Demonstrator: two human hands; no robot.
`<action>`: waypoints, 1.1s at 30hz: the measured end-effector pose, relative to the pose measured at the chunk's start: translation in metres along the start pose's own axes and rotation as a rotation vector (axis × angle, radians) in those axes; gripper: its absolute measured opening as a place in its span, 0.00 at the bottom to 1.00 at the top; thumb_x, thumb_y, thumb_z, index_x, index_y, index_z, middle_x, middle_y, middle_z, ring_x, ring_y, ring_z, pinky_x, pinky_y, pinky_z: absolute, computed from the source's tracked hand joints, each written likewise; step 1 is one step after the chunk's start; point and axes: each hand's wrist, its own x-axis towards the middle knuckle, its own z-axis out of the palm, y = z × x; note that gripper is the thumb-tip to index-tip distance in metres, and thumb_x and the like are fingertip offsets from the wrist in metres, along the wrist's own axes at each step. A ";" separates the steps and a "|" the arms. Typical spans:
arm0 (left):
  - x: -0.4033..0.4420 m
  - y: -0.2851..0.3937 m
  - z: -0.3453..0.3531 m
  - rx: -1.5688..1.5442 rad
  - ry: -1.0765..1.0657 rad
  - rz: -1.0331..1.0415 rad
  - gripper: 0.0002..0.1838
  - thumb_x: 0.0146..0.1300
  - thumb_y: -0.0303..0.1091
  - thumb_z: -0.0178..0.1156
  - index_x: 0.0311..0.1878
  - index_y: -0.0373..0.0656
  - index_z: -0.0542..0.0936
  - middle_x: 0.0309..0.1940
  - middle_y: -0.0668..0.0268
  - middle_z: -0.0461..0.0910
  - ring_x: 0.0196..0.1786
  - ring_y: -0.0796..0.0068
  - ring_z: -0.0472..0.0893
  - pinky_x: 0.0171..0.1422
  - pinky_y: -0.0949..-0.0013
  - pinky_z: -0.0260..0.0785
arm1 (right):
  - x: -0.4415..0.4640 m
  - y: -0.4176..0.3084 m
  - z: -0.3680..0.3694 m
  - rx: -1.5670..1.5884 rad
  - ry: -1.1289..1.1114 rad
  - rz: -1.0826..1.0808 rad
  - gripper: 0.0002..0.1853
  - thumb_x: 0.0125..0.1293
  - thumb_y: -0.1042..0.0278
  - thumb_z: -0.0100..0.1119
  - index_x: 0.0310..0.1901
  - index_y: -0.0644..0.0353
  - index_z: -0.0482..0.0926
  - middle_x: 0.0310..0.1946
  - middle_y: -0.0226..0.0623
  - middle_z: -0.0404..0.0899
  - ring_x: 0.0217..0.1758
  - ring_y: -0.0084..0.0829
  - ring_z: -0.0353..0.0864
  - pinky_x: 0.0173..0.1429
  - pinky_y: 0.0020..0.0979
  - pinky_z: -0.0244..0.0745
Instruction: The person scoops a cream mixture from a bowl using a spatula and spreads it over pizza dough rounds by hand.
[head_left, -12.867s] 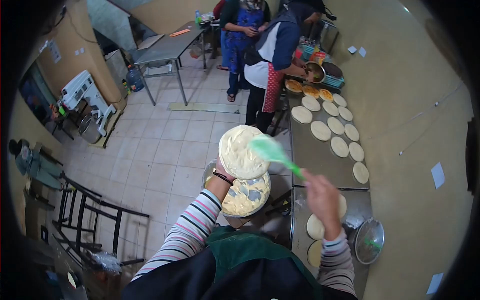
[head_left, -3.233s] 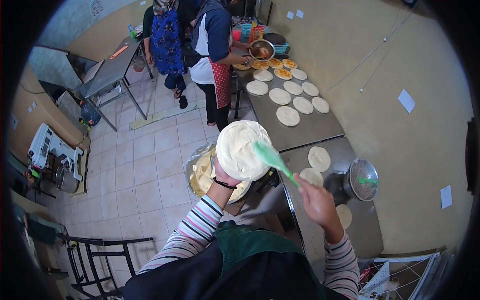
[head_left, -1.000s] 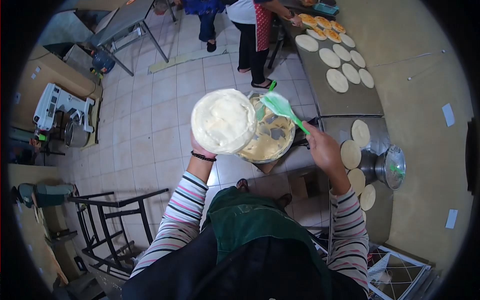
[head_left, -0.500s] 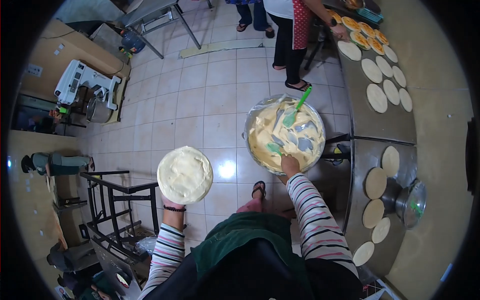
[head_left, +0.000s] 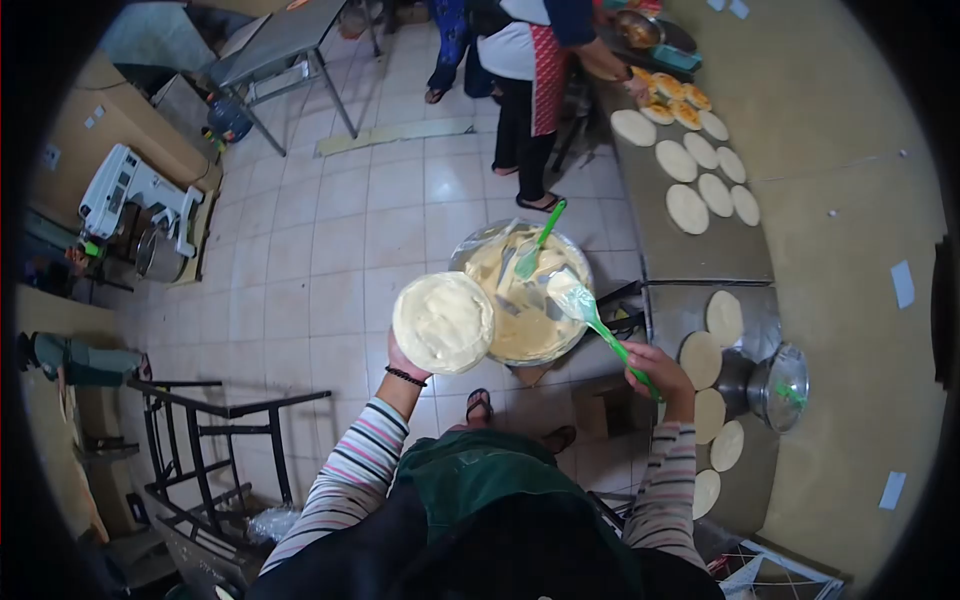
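A round, flat cake (head_left: 443, 323) covered in pale cream rests on my left hand (head_left: 405, 363), whose fingers are mostly hidden under it. My right hand (head_left: 658, 373) grips the handle of a green spatula (head_left: 590, 310) with cream on its blade, held over the right part of a large bowl. The bowl (head_left: 585, 262) stands beyond the cake and holds pale yellow cream. A second green spatula (head_left: 545, 238) leans inside it. Several plain round discs (head_left: 700, 360) lie on the near metal table at my right.
Beside the discs a metal bowl (head_left: 779, 388) sits tilted on the near table (head_left: 752, 470). The far table (head_left: 645, 245) carries more discs, some orange-topped, where a person in a red dotted apron (head_left: 548, 80) reaches over. Black metal frame (head_left: 235, 410) at left; mixer (head_left: 140, 200) farther back.
Since half a second ago, my right hand has lifted its spatula out of the cream, now loaded. The cake on my left hand has come closer to the bowl. The view has shifted.
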 end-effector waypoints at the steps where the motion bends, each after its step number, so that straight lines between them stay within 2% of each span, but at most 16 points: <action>1: 0.009 -0.010 0.010 0.033 0.016 -0.049 0.30 0.62 0.50 0.38 0.61 0.40 0.61 0.60 0.53 0.63 0.60 0.52 0.64 0.65 0.50 0.55 | -0.022 -0.012 0.007 0.029 0.022 -0.044 0.22 0.63 0.65 0.46 0.60 0.57 0.64 0.18 0.29 0.69 0.12 0.18 0.63 0.16 0.19 0.58; 3: 0.028 -0.029 0.021 0.003 -0.074 -0.099 0.29 0.62 0.50 0.39 0.61 0.40 0.62 0.59 0.53 0.63 0.60 0.52 0.65 0.64 0.50 0.55 | -0.051 -0.032 0.025 0.007 0.053 -0.107 0.21 0.64 0.66 0.46 0.59 0.58 0.65 0.19 0.28 0.69 0.15 0.16 0.64 0.18 0.18 0.59; 5: 0.050 -0.054 0.036 -0.099 -0.081 -0.234 0.30 0.63 0.51 0.37 0.62 0.42 0.61 0.61 0.54 0.62 0.61 0.51 0.63 0.65 0.48 0.52 | -0.069 -0.048 0.052 -0.433 0.179 -0.426 0.20 0.62 0.68 0.48 0.58 0.55 0.67 0.20 0.33 0.71 0.16 0.23 0.68 0.21 0.24 0.63; 6: 0.056 -0.064 0.042 -0.086 -0.097 -0.268 0.30 0.62 0.52 0.38 0.62 0.42 0.61 0.61 0.54 0.61 0.62 0.51 0.63 0.66 0.48 0.52 | -0.067 -0.050 0.066 -0.432 0.206 -0.429 0.20 0.62 0.68 0.48 0.58 0.55 0.67 0.20 0.33 0.71 0.16 0.23 0.68 0.21 0.24 0.63; 8: 0.054 -0.076 0.064 -0.042 -0.161 -0.299 0.30 0.62 0.52 0.39 0.62 0.42 0.62 0.60 0.54 0.63 0.61 0.53 0.64 0.65 0.50 0.53 | -0.062 -0.052 0.088 -1.136 0.677 -0.811 0.22 0.58 0.70 0.49 0.56 0.53 0.69 0.23 0.42 0.74 0.20 0.35 0.74 0.25 0.34 0.70; 9: 0.053 -0.079 0.074 0.005 -0.214 -0.301 0.30 0.62 0.52 0.40 0.61 0.42 0.63 0.59 0.55 0.64 0.60 0.54 0.65 0.65 0.51 0.55 | -0.070 -0.052 0.093 -1.137 0.697 -0.808 0.22 0.58 0.70 0.49 0.56 0.53 0.69 0.23 0.42 0.74 0.20 0.35 0.74 0.25 0.34 0.70; 12: 0.060 -0.075 0.086 0.023 -0.270 -0.291 0.31 0.61 0.53 0.41 0.61 0.42 0.63 0.59 0.55 0.64 0.60 0.54 0.66 0.64 0.51 0.55 | -0.109 -0.054 0.112 -1.327 0.642 -0.335 0.20 0.58 0.69 0.49 0.54 0.49 0.70 0.22 0.41 0.72 0.25 0.40 0.75 0.28 0.35 0.70; 16: 0.069 -0.085 0.091 0.021 -0.266 -0.318 0.31 0.61 0.54 0.40 0.61 0.42 0.63 0.59 0.55 0.64 0.60 0.54 0.66 0.64 0.51 0.55 | -0.122 -0.062 0.107 -1.181 0.501 -0.554 0.20 0.58 0.68 0.49 0.55 0.50 0.70 0.20 0.41 0.71 0.23 0.42 0.73 0.25 0.37 0.69; 18: 0.067 -0.096 0.093 -0.013 -0.321 -0.372 0.31 0.61 0.55 0.40 0.61 0.43 0.63 0.59 0.55 0.65 0.59 0.54 0.66 0.64 0.50 0.55 | -0.106 -0.078 0.109 -1.130 0.808 -0.693 0.21 0.58 0.68 0.50 0.55 0.50 0.69 0.21 0.43 0.72 0.24 0.43 0.73 0.27 0.38 0.68; 19: 0.066 -0.098 0.100 -0.010 -0.325 -0.375 0.31 0.61 0.55 0.40 0.61 0.43 0.63 0.59 0.55 0.65 0.59 0.54 0.66 0.64 0.50 0.55 | -0.102 -0.073 0.106 -1.129 0.814 -0.694 0.21 0.58 0.68 0.50 0.55 0.50 0.69 0.21 0.43 0.72 0.24 0.43 0.73 0.27 0.38 0.68; 21: 0.063 -0.095 0.115 -0.045 -0.344 -0.398 0.30 0.62 0.54 0.39 0.61 0.43 0.64 0.58 0.56 0.66 0.59 0.54 0.66 0.64 0.51 0.56 | -0.090 -0.066 0.094 -1.131 0.785 -0.719 0.22 0.58 0.69 0.51 0.56 0.50 0.69 0.23 0.44 0.73 0.25 0.44 0.73 0.28 0.39 0.68; 22: 0.065 -0.091 0.116 -0.047 -0.349 -0.380 0.30 0.62 0.54 0.39 0.61 0.43 0.64 0.58 0.56 0.66 0.59 0.54 0.66 0.64 0.51 0.56 | -0.103 -0.067 0.099 -1.086 0.626 -0.522 0.22 0.58 0.70 0.51 0.56 0.51 0.69 0.27 0.46 0.75 0.27 0.45 0.74 0.32 0.39 0.69; 25: 0.075 -0.083 0.113 -0.067 -0.349 -0.337 0.29 0.62 0.52 0.39 0.60 0.42 0.64 0.57 0.56 0.66 0.59 0.54 0.67 0.64 0.51 0.56 | -0.108 -0.053 0.110 -0.941 0.332 -0.744 0.21 0.59 0.71 0.50 0.56 0.51 0.68 0.30 0.49 0.75 0.29 0.46 0.74 0.36 0.39 0.69; 29: 0.071 -0.099 0.111 -0.082 -0.304 -0.408 0.28 0.63 0.51 0.39 0.59 0.43 0.65 0.57 0.55 0.67 0.58 0.53 0.68 0.63 0.50 0.57 | -0.085 -0.076 0.096 -0.809 0.666 -0.690 0.21 0.60 0.71 0.49 0.57 0.52 0.68 0.32 0.49 0.76 0.32 0.46 0.75 0.40 0.37 0.70; 31: 0.072 -0.102 0.115 -0.069 -0.306 -0.374 0.27 0.63 0.51 0.39 0.59 0.43 0.66 0.57 0.55 0.67 0.58 0.54 0.68 0.63 0.50 0.58 | -0.077 -0.073 0.104 -0.886 0.668 -0.552 0.21 0.60 0.71 0.49 0.57 0.54 0.67 0.31 0.49 0.76 0.32 0.46 0.76 0.40 0.37 0.71; 33: 0.080 -0.095 0.112 -0.121 -0.280 -0.409 0.27 0.63 0.51 0.39 0.59 0.42 0.66 0.57 0.55 0.67 0.58 0.54 0.68 0.63 0.51 0.57 | -0.079 -0.056 0.124 -0.890 0.453 -0.800 0.21 0.60 0.72 0.48 0.57 0.56 0.67 0.32 0.50 0.76 0.33 0.45 0.76 0.39 0.37 0.71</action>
